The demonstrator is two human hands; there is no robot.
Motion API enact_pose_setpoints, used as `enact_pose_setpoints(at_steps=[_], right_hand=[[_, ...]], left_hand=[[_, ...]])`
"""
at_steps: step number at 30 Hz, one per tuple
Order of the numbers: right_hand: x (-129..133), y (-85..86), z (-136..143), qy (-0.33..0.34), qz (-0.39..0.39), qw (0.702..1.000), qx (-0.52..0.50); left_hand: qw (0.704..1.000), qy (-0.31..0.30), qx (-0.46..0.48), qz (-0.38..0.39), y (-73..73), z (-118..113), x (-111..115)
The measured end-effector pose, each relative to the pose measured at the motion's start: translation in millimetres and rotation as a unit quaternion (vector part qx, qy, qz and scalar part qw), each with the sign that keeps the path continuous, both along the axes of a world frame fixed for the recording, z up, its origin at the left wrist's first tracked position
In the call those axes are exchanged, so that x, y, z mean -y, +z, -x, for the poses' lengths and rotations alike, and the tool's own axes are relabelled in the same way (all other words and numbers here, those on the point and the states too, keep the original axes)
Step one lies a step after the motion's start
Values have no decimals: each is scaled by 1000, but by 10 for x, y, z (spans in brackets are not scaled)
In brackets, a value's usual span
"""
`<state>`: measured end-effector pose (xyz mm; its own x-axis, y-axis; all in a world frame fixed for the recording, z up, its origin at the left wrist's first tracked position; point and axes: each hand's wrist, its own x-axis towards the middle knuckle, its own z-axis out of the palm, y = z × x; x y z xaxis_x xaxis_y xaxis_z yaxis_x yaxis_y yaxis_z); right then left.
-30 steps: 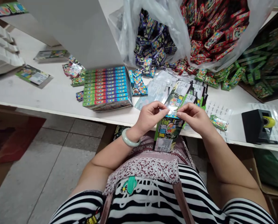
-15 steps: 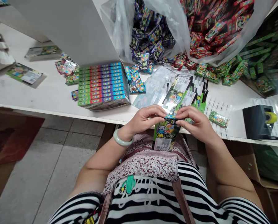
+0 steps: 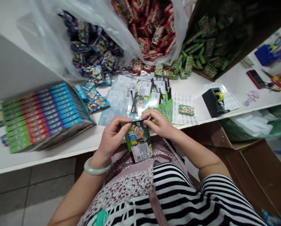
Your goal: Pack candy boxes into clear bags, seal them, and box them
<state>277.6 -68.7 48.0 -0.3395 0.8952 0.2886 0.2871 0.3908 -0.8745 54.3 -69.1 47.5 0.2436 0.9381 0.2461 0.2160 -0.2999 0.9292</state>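
Note:
Between my hands, at the table's front edge, is a black and green printed candy pouch [image 3: 138, 138] with a barcode panel on its lower part. My left hand [image 3: 113, 135] pinches its top left corner between thumb and fingers. At the top right corner my right hand [image 3: 158, 122] pinches it too. A thin blue strip shows along the pouch's top edge between my fingertips; I cannot tell whether it is a small box inside. Just beyond my hands lies a pile of similar flat pouches [image 3: 145, 91].
A stack of coloured candy boxes [image 3: 43, 116] stands at left, beside loose blue packs [image 3: 94, 97]. Bags of purple packs [image 3: 95, 47] and red packs [image 3: 154, 31] sit behind, with a carton of green packs [image 3: 206, 47]. A tape dispenser [image 3: 214, 102] is at right.
The view has swung to the right, so the table's things appear further left and more of its right end shows. Both hands still pinch the pouch's top edge.

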Motion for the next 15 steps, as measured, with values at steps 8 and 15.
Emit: enact_pose_setpoints(at_steps=[8, 15], right_hand=[[-763, -320, -1759, -378, 101, 877, 280], [-786, -513, -2153, -390, 130, 843, 348]], left_hand=[[998, 49, -29, 11, -43, 31, -97], [997, 57, -22, 41, -39, -17, -128]])
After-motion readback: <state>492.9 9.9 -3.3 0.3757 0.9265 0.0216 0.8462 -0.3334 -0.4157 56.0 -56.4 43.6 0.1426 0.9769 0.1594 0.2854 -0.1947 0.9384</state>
